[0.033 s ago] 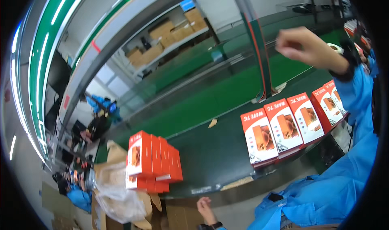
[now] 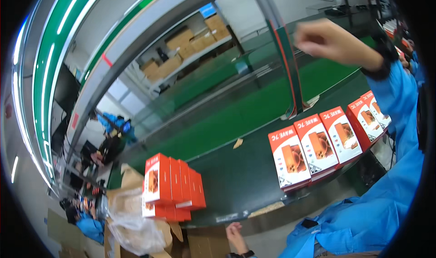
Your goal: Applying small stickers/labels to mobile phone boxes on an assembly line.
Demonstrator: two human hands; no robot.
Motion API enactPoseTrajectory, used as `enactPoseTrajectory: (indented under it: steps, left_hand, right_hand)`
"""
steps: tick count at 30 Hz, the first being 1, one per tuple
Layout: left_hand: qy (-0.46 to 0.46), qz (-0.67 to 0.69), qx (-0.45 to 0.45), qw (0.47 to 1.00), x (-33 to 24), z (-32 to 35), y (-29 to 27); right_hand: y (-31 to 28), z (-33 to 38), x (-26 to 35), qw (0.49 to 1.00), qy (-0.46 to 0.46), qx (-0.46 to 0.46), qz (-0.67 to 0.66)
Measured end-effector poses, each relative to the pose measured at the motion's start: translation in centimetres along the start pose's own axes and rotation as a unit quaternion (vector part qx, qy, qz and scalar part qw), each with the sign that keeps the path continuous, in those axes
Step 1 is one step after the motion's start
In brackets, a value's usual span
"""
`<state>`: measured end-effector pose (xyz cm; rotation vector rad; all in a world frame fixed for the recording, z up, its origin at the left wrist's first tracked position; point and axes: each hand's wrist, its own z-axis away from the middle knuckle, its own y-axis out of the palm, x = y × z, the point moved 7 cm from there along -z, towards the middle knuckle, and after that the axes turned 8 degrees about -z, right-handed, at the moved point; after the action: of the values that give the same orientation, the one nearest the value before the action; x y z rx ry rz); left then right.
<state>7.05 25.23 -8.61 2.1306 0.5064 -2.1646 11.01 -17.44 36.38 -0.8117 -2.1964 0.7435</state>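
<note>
My right hand (image 2: 334, 43) is raised at the upper right, above the table and in front of the upright post. Its fingers are curled, slightly blurred by motion, around a hollow in which nothing shows. At the bottom centre my left hand (image 2: 235, 235) hangs just off the near table edge with loosely bent, parted fingers, touching nothing. Red and white printed boxes (image 2: 290, 160) stand in a row at the right of the dark green table (image 2: 240, 176). A stacked group of red boxes (image 2: 156, 181) sits at the table's left end.
An open carton (image 2: 175, 233) with clear plastic (image 2: 136, 226) stands beyond the left end. The metal post (image 2: 286, 62) rises from the table's far side, with a green conveyor belt (image 2: 227, 117) behind. A scrap (image 2: 238, 143) lies on the table. Other people (image 2: 116, 126) are at the left.
My right hand has moved left and a little upward. My left hand has shifted slightly right and down. The boxes stay in place.
</note>
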Motion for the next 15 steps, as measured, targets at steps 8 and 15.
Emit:
enactPoseTrajectory:
  steps: [8,15]
  left_hand:
    - [0.011,-0.001,0.138,0.990,-0.7,3.3,11.6]
    - [0.002,0.091,0.096,0.991,3.2,4.3,12.1]
  right_hand:
    - [-7.9,-17.8,-3.1,0.935,-0.125,-0.138,0.303]
    - [-9.6,-25.7,-5.9,0.826,-0.060,-0.355,0.434]
